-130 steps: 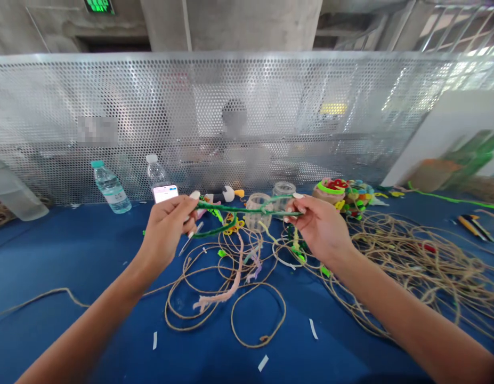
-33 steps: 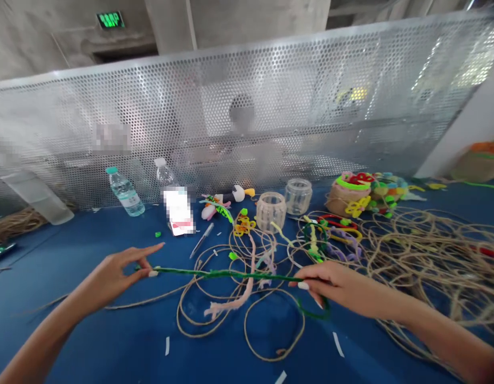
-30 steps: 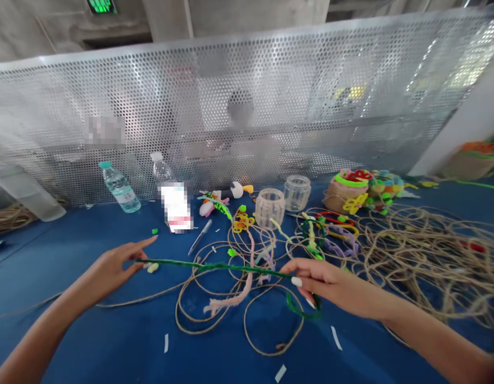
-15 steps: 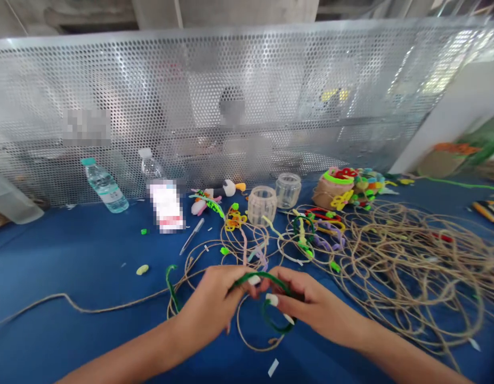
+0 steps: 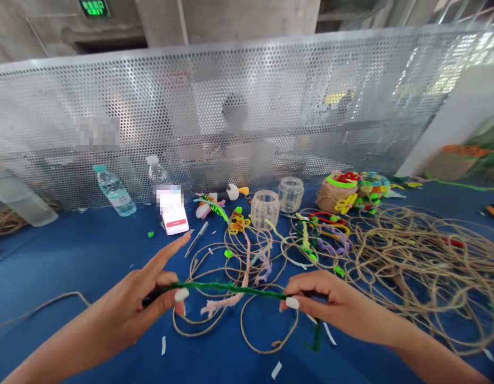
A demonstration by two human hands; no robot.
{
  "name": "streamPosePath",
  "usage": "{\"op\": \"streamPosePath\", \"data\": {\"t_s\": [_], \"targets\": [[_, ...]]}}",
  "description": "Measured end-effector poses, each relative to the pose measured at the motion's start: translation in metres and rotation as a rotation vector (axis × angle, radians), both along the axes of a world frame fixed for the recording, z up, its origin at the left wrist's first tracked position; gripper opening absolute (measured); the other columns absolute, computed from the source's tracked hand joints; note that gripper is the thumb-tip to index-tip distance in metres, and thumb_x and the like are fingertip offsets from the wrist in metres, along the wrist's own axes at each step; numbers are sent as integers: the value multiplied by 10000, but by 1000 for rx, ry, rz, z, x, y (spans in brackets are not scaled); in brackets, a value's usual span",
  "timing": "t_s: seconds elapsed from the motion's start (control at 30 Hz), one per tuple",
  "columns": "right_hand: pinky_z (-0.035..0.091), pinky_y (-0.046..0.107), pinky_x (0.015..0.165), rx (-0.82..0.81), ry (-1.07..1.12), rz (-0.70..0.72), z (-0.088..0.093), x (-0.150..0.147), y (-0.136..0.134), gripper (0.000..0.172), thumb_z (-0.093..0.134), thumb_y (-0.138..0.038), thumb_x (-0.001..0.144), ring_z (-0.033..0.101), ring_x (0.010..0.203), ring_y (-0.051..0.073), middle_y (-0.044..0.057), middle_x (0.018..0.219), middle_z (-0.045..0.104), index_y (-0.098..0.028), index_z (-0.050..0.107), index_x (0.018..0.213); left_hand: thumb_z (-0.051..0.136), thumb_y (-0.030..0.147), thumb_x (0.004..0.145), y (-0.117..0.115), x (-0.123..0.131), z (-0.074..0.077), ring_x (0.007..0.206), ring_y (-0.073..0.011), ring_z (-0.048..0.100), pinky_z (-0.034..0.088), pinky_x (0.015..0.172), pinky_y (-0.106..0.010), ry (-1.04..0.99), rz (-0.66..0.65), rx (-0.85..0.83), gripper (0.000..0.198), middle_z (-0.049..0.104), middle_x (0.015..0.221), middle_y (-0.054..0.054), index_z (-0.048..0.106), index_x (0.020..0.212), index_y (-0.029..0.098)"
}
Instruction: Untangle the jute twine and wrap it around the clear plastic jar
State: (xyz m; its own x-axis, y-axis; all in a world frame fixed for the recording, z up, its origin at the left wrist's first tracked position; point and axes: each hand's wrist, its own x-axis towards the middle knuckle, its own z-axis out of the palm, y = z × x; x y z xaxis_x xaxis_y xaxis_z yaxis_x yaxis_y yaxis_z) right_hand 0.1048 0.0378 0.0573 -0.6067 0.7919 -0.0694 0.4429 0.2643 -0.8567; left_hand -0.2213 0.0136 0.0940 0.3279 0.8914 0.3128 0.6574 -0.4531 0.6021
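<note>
**Green pipe cleaner pinched between two hands above loops of twine**

Green pipe cleaner point(image 5: 226, 288) stretched almost level across the front of the blue tabletop point(image 5: 58, 266), held up just above the loops of jute twine point(image 5: 414, 266) and a pink fuzzy strand point(image 5: 226, 302). Its far end bent downward just past the right hand, hanging near the twine.

Left hand point(image 5: 127, 304) at the near end: index finger spread wide of the others and pointing toward a smartphone point(image 5: 172, 213), thumb pressing the stem against the curled fingers in a firm pinch. Right hand point(image 5: 330, 304) near the bent end: fingers pressed together and curled over the stem, pinching it, with a long white nail showing at the front; thumb hard to tell apart.

Beyond the hands, a pen point(image 5: 196, 239) just beside the smartphone, a water bottle point(image 5: 114, 192) farther left, and two clear plastic jars point(image 5: 265, 209) standing side by side among the twine. To the right of the jars, a twine-wrapped bundle point(image 5: 337, 196) topped with colourful pipe-cleaner shapes. Behind everything, a perforated metal screen point(image 5: 231, 90), with a blurred person point(image 5: 234, 112) on its far side.
</note>
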Motion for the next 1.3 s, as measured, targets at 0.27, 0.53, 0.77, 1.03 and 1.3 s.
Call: {"op": "streamPosePath", "data": {"t_s": [0.27, 0.53, 0.77, 1.03, 1.3], "targets": [[450, 249, 614, 240, -18, -137, -6, 1, 4, 318, 477, -447, 838, 569, 689, 149, 52, 784, 643, -202, 679, 861, 491, 252, 849, 2, 8, -7, 424, -83, 533, 441, 443, -174, -17, -31, -85, 476, 678, 807, -30, 322, 1294, 256], [472, 314, 692, 468, -55, -307, -11, 18, 17, 310, 499, -428, 824, 610, 768, 208, 87, 800, 663, -194, 701, 825, 505, 254, 842, 8, 2, -16, 480, -92, 581, 473, 529, -200, 126, 17, 86, 261, 686, 793, -23, 583, 1090, 240], [471, 309, 641, 535, -98, -251, 0, 33, 25, 328, 478, -429, 834, 592, 667, 189, 85, 725, 650, -191, 688, 752, 420, 177, 860, 12, -3, -24, 421, -66, 539, 416, 447, -158, 94, -17, 113, 259, 596, 591, 8, 675, 902, 199], [487, 245, 568, 671, -140, -122, -2, 41, 21, 311, 437, -335, 874, 634, 668, 181, 56, 721, 682, -219, 698, 750, 413, 145, 845, 2, -5, -26, 391, -57, 524, 430, 493, -167, 173, -24, 220, 254, 601, 534, 38, 660, 814, 192], [524, 205, 545, 764, -103, -98, -8, 38, 19, 253, 463, -225, 841, 673, 683, 172, 26, 723, 706, -224, 706, 772, 398, 49, 791, -4, -6, -32, 387, -26, 520, 425, 449, -116, 137, -28, 226, 291, 631, 635, 49, 637, 863, 199]]}}
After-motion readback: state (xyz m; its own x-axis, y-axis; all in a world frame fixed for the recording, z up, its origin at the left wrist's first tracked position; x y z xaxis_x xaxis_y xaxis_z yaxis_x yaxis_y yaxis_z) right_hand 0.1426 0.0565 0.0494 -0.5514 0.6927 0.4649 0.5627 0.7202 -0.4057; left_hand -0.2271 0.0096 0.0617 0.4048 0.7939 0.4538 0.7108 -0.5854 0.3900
